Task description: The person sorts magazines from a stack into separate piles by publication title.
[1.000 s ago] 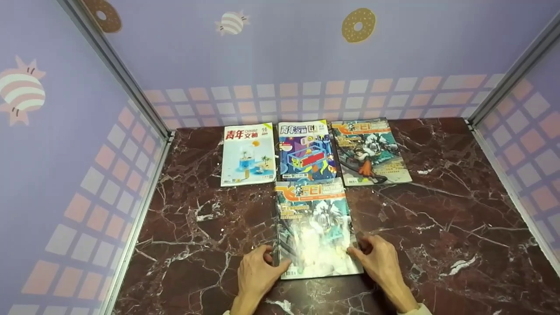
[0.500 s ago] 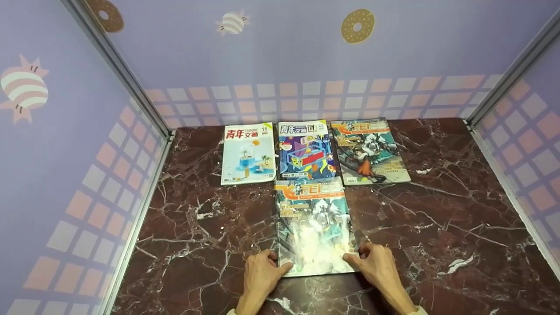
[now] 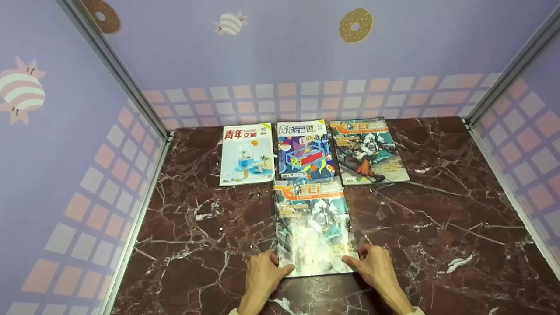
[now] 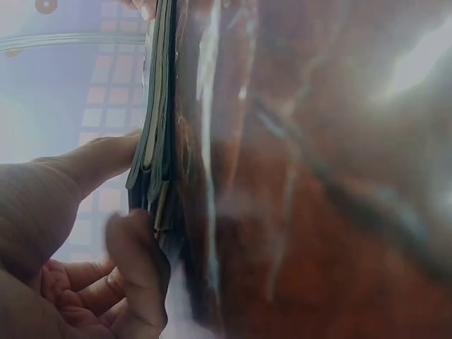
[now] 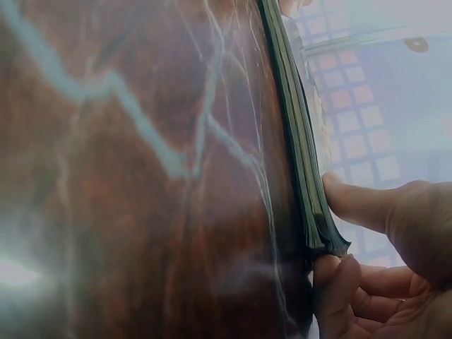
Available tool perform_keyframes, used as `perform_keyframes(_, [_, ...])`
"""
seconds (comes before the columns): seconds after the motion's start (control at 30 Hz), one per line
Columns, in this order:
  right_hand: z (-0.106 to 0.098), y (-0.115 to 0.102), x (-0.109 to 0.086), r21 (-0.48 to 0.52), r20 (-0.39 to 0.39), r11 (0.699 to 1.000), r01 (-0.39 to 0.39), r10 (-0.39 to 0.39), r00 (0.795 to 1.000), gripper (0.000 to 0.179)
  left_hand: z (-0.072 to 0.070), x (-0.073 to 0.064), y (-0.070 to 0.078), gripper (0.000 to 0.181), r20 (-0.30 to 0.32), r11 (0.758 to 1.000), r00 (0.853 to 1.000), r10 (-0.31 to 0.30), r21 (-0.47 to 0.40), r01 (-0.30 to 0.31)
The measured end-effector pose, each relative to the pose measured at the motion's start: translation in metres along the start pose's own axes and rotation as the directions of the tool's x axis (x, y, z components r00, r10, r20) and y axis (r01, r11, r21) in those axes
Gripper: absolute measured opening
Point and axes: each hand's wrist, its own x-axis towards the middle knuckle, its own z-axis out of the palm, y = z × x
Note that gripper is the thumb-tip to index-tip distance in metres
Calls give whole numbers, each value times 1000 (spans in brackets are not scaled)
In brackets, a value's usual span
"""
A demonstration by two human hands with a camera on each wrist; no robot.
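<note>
A glossy comic magazine [image 3: 313, 227] with an orange title lies flat at the near middle of the table, glare across its lower half. Several layered edges show under its cover in both wrist views, like a small pile of magazines [image 5: 304, 141]. My left hand [image 3: 264, 275] grips the near left corner, thumb on the cover and index finger [image 4: 134, 261] at the edge. At the near right corner my right hand [image 3: 376, 269] holds it likewise, thumb [image 5: 360, 205] on top and fingers curled by the side.
Behind it lie three magazines in a row: a white one [image 3: 247, 155], a purple one [image 3: 306, 151] and another comic magazine [image 3: 369, 151]. The near one meets the purple one's lower edge. Purple panels [image 3: 288, 43] wall in the dark marbled table [image 3: 197, 245].
My right hand has slid slightly toward the near edge and inward along the magazine's side. My left hand has shifted a little to the right. The back row stays in place.
</note>
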Motion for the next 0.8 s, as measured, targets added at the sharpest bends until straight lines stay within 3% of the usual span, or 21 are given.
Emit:
perform_keyframes(0.17, [8,14,4,-10,-8,1000,9,-9,1000,48,6,5,-3,47,72,999,996,-54,9,54])
perform_keyframes(0.3, [6,10,4,-10,13,1000,-28,28,1000,44,13,7,-8,49,53,997,998,-45,58,42])
perform_keyframes(0.5, [-11,-18,2,-3,84,991,-133,133,988,37,20,8,-12,48,10,995,1000,-2,96,1])
perform_keyframes(0.6, [-13,-21,2,-5,101,986,-169,169,980,37,22,8,-12,48,12,995,1000,7,98,-8])
perform_keyframes(0.8, [-13,-20,2,28,94,985,-173,169,981,36,21,9,-11,43,47,999,999,6,41,-8])
